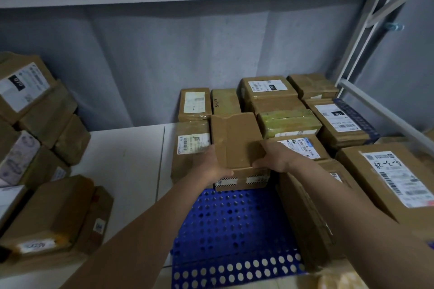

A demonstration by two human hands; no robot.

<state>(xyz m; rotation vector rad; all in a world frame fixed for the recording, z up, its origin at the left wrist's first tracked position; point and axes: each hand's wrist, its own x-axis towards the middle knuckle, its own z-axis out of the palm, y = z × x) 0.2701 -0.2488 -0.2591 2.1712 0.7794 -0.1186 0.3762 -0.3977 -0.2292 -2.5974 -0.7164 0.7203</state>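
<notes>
A brown cardboard parcel (236, 141) with striped tape on its near face sits among other parcels at the far end of a blue perforated mat (230, 223). My left hand (212, 166) grips its left near corner, fingers curled over the top edge. On its right near side, my right hand (274, 156) holds it, thumb along the front edge. Both forearms reach in from the bottom of the view.
Labelled cardboard parcels (267, 91) are packed in rows behind and to the right, with a large box (387, 176) at the right. More parcels (49, 216) are stacked at left on the white surface (126, 162). A grey wall and metal shelf frame (366, 30) stand behind.
</notes>
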